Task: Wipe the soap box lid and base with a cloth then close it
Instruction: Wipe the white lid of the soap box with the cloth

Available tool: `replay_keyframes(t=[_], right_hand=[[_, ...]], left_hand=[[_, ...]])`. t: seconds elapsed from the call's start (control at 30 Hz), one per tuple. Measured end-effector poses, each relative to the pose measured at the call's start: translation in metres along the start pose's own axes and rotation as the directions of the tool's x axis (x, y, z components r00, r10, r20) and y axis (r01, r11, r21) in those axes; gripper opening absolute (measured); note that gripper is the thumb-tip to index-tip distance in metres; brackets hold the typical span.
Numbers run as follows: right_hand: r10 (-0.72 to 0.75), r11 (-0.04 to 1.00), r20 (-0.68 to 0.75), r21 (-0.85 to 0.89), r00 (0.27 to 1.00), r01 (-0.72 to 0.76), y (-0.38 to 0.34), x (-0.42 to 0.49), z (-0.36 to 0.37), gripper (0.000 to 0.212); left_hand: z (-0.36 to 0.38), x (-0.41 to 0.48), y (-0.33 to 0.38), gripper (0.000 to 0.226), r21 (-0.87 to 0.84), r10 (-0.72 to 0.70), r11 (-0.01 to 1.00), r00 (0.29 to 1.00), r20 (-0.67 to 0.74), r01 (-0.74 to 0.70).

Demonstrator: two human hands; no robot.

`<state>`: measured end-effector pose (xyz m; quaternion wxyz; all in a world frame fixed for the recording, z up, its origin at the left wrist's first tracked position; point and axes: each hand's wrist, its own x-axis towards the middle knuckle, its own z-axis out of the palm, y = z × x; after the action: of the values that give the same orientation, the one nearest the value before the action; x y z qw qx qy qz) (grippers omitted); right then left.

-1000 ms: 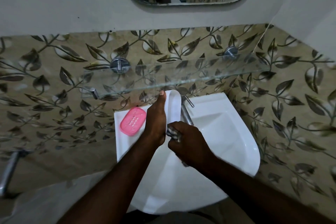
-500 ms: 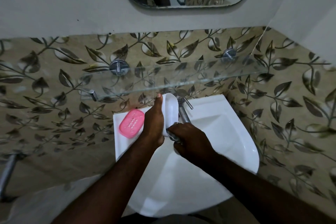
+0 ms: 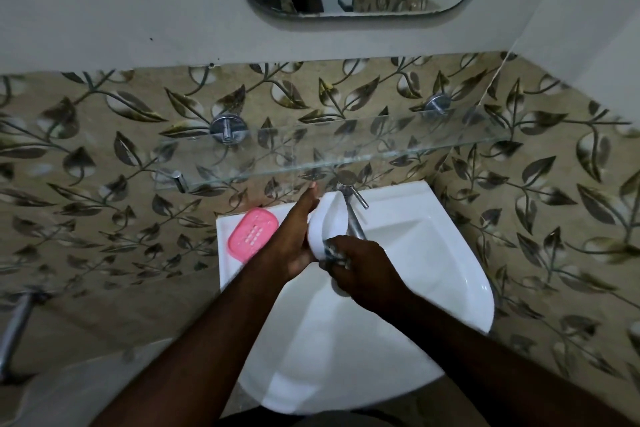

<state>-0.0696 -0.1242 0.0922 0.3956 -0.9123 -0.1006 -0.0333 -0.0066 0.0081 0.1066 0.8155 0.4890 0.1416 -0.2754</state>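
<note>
Since a second ago we have tilted the white soap box lid (image 3: pixel 329 222) and slid our right hand (image 3: pixel 363 270) up to its lower end. We work over the white sink (image 3: pixel 433 253), below the glass shelf (image 3: pixel 346 149). Our left hand (image 3: pixel 294 243) has its grip closed around the lid's back edge, holding it upright beside the tap (image 3: pixel 353 215). Our right grip is bunched around a grey cloth (image 3: pixel 334 253) pressed against the lid. Left on the sink ledge lies the pink soap box base (image 3: pixel 252 233).
</note>
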Motion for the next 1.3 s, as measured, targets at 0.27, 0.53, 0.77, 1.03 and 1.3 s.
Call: replay_keyframes(t=[0.27,0.53,0.77,1.03,1.3], right_hand=[[0.197,0.839,0.069,0.504,0.978,-0.204,-0.043,0.001,-0.010,0.025],[0.020,0.932,0.020,-0.362,1.000,-0.011,-0.011,-0.001,0.002,0.037],[-0.030,0.999,-0.049,-0.024,0.998,0.029,-0.045,-0.009,0.003,0.025],[0.189,0.972,-0.016,0.146,0.982,-0.185,-0.046,-0.003,-0.005,0.031],[0.054,0.978,-0.042,-0.197,0.998,-0.062,-0.023,-0.010,-0.005,0.048]], left_hand=[[-0.010,-0.004,-0.037,0.117,-0.100,0.190,0.978,0.980,0.066,-0.182],[0.004,-0.018,-0.018,0.039,-0.186,0.241,0.956,0.969,0.050,-0.228],[-0.001,-0.020,-0.024,0.025,-0.156,0.200,0.970,0.977,0.067,-0.188],[0.008,-0.021,-0.017,0.045,-0.093,0.174,0.981,0.983,0.062,-0.168],[0.011,-0.023,-0.007,0.050,-0.168,0.229,0.960,0.973,0.006,-0.225]])
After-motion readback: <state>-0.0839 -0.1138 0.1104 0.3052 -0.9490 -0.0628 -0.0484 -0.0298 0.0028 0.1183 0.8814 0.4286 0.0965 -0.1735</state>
